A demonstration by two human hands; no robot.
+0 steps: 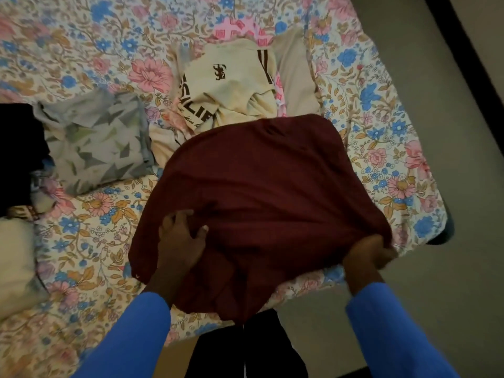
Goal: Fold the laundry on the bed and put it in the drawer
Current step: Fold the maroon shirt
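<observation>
A dark red garment (261, 192) lies spread over the near corner of the bed (109, 222), which has a floral sheet. My left hand (181, 236) rests on its near left part with fingers curled into the cloth. My right hand (368, 255) grips the garment's near right edge in a bunch at the bed's corner. Behind it lies a crumpled cream shirt (226, 85) with dark lettering. A folded grey patterned piece (95, 140) sits to the left.
A beige cloth (294, 72) and a pink patterned one (237, 28) lie under the cream shirt. Dark clothing (19, 148) and a cream item (13, 257) sit at the left edge. Grey floor (450, 132) runs along the right of the bed.
</observation>
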